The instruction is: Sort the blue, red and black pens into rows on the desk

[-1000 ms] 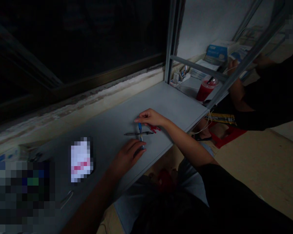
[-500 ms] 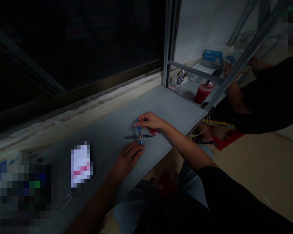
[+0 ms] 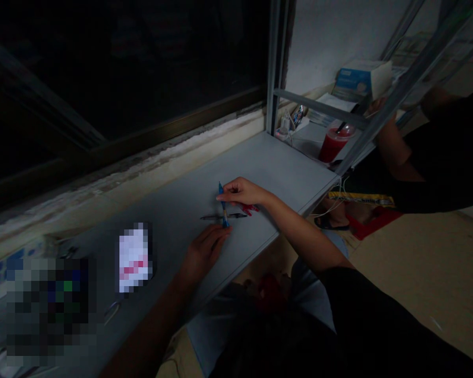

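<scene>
One blue pen (image 3: 224,207) runs from our right hand (image 3: 240,190), which pinches its upper part between thumb and fingertips, to our left hand (image 3: 205,248), whose fingertips are pressed together on the lower end. It crosses over a dark pen (image 3: 208,217) on the desk (image 3: 287,163); we cannot tell whether the two touch. We would do well to line both grips up along the barrel and press lightly, since a skewed pull could make it slip, and staying low should catch anything dropped. A small red object (image 3: 250,209) lies just beside our right hand.

Our desk is grey and dimly lit, set along a dark window (image 3: 161,63). Past a metal frame (image 3: 319,107) stand a cup of red drink (image 3: 333,144) and a blue-and-white box (image 3: 357,81), near another person's arm (image 3: 394,144).
</scene>
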{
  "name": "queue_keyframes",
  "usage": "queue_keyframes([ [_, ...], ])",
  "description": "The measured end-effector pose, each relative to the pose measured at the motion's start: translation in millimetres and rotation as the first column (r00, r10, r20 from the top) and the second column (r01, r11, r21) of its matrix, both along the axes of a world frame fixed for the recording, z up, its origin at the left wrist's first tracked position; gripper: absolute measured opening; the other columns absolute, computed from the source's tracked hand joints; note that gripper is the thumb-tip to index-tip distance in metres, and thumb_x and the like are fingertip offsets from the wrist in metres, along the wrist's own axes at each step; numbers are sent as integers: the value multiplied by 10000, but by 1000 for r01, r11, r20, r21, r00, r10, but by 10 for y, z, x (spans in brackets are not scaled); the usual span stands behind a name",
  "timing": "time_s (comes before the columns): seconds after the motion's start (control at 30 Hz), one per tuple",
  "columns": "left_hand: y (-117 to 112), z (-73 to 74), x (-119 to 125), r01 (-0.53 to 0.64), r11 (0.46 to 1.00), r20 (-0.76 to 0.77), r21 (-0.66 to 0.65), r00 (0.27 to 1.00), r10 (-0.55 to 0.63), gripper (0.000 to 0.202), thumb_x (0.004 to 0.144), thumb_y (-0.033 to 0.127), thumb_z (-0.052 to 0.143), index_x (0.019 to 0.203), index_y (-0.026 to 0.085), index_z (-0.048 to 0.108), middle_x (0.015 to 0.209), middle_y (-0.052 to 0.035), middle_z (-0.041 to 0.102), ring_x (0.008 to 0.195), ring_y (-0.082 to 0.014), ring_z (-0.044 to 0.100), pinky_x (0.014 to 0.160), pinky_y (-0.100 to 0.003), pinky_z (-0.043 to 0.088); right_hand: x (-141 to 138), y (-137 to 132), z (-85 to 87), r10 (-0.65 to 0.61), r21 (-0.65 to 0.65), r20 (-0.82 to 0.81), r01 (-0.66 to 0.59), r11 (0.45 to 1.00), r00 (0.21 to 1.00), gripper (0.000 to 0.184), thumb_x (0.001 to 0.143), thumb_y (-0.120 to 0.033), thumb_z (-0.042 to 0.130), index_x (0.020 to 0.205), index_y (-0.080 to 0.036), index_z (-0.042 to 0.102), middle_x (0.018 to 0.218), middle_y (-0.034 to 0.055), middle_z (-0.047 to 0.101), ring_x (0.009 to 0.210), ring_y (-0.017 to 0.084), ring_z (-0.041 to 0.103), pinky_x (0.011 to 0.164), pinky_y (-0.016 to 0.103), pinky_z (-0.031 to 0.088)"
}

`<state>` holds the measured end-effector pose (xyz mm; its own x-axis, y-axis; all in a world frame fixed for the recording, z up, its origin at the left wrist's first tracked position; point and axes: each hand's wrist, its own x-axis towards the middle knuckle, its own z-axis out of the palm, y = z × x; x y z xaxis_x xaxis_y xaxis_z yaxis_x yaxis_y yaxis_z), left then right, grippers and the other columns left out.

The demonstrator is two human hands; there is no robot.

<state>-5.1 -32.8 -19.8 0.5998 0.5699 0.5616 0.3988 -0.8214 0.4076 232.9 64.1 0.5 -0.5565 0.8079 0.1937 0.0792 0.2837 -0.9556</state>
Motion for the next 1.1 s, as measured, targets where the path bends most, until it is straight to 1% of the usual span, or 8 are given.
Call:
queue_keyframes([
  [0.1, 18, -5, -16, -22, 999, 3, 37, 1000, 22, 202, 1068, 250, 571, 1225, 232, 696, 1122, -67, 778, 1035, -199, 766, 946, -344, 646, -5, 7, -2, 19, 10, 1, -19, 1000, 1000, 478, 972, -506, 663, 666, -168, 517, 549, -58, 520, 487, 58, 371, 501, 218, 292],
  [0.2, 21, -1, -17, -1, 999, -10, 53, 1000, 2, 218, 1060, 252, 593, 1259, 233, 680, 1141, -73, 771, 1049, -200, 762, 946, -344, 649, -10, 17, -14, 53, 17, 18, -53, 998, 998, 481, 974, -506, 662, 664, -165, 525, 549, -56, 518, 502, 62, 384, 514, 221, 303],
  [0.33, 23, 40, -4, -12, 996, 18, 90, 1000, 10, 206, 1042, 159, 597, 1217, 224, 683, 1099, -58, 768, 1014, -178, 761, 939, -320, 643, -27, 29, -45, 36, 25, -5, -36, 999, 999, 489, 967, -528, 664, 669, -166, 525, 555, -54, 526, 502, 64, 387, 522, 226, 315],
  [0.53, 19, 93, 9, -6, 989, 26, 150, 1000, 2, 201, 1041, 165, 610, 1219, 227, 677, 1062, -44, 770, 979, -171, 763, 903, -311, 655, -59, 36, -83, 52, 17, -18, -52, 999, 998, 491, 976, -540, 652, 683, -169, 520, 570, -53, 530, 520, 67, 412, 545, 224, 335],
  [0.73, 27, 77, -1, 6, 995, -24, 100, 1000, -3, 220, 1044, 213, 609, 1252, 231, 680, 1120, -65, 771, 1025, -193, 762, 930, -334, 653, -37, 22, -42, 32, 23, -3, -32, 999, 999, 502, 968, -558, 651, 683, -166, 524, 576, -49, 538, 524, 67, 406, 546, 221, 335],
  [0.83, 33, 76, -9, 5, 995, -22, 103, 1000, -3, 221, 1041, 184, 600, 1237, 231, 691, 1111, -62, 775, 1023, -191, 763, 935, -331, 647, -36, 23, -33, 40, 21, 0, -40, 999, 999, 528, 959, -593, 648, 674, -170, 512, 567, -50, 534, 515, 67, 398, 539, 222, 334],
  [0.97, 27, 78, -10, 8, 994, 17, 110, 1000, -10, 216, 1026, 168, 620, 1222, 229, 690, 1086, -55, 771, 998, -184, 762, 923, -320, 641, -45, 45, -68, 57, 27, 15, -57, 998, 998, 532, 953, -606, 651, 685, -165, 523, 575, -50, 539, 522, 67, 414, 540, 219, 339],
  [1.1, 9, 69, -6, 8, 996, -3, 92, 1000, -8, 204, 1038, 187, 597, 1209, 232, 697, 1065, -55, 774, 984, -187, 763, 913, -325, 643, -51, 54, -98, 71, 25, 11, -71, 997, 997, 519, 955, -591, 656, 690, -165, 526, 574, -53, 535, 524, 63, 417, 543, 219, 345],
])
